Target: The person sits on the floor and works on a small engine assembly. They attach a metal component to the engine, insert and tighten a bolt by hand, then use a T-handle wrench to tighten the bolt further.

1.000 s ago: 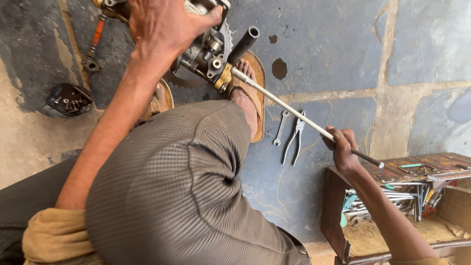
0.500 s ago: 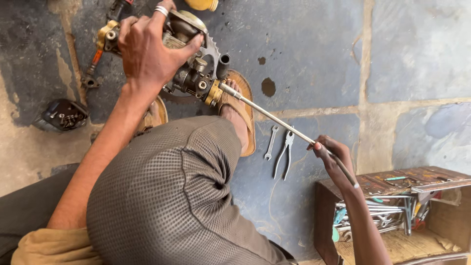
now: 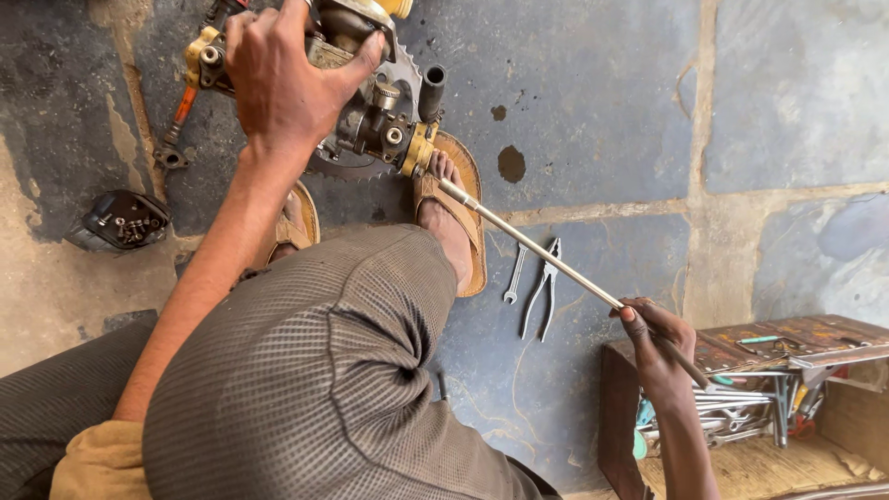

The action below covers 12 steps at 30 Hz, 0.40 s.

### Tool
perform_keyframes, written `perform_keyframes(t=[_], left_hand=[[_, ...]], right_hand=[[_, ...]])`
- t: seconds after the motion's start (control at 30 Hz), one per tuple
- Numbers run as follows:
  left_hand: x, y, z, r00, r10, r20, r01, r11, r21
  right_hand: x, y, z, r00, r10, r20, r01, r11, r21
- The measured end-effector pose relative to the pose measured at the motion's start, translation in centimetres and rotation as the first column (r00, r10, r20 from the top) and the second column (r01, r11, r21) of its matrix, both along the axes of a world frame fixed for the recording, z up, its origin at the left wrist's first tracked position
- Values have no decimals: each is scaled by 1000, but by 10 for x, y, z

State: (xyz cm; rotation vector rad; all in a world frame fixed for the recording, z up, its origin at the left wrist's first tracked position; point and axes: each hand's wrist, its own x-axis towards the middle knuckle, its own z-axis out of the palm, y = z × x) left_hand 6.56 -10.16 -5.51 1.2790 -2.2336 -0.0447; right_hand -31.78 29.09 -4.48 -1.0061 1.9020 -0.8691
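Left hand (image 3: 282,79) clamped over top of a greasy metal engine assembly (image 3: 366,111), fingers wrapped round its upper casing, thumb on the near side; assembly sits on the stone floor (image 3: 648,111) at top centre of view, toothed sprocket (image 3: 356,167) showing below it, brass-coloured fitting (image 3: 417,148) at its right edge just above the toes; right hand (image 3: 659,338) closed round the far end of a long steel rod (image 3: 537,250), grip tight, index finger laid along the shaft; rod runs diagonally from the brass fitting down-right to the hand, passing over the sandalled right foot (image 3: 454,218); tool tip inside the fitting hidden, cannot tell how deep it seats; left foot's sandal (image 3: 294,222) partly visible behind the forearm; grey checked trouser knee (image 3: 324,370) fills centre bottom; small spanner (image 3: 512,278) and pliers (image 3: 542,289) lying side by side on the floor just under the rod, not touching it; wooden toolbox (image 3: 787,338) at lower right, beside the right wrist, holding a heap of spanners (image 3: 741,412); black cover part with bolts (image 3: 120,220) on the floor at left, well apart from the assembly; orange-handled tool (image 3: 176,125) lying just left of the assembly, near the left wrist.
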Motion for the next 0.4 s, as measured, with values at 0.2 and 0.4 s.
perform_keyframes(t=[0.2,0.4], left_hand=[[-4,-1,2,999,-36,-28,33,996,-82],[-3,-1,-8,998,24,-55,-24,1000,3]], right_hand=[[14,-4,-3,998,-44,39,44,999,6],[18,-7,-7,997,-57,57,55,998,34]])
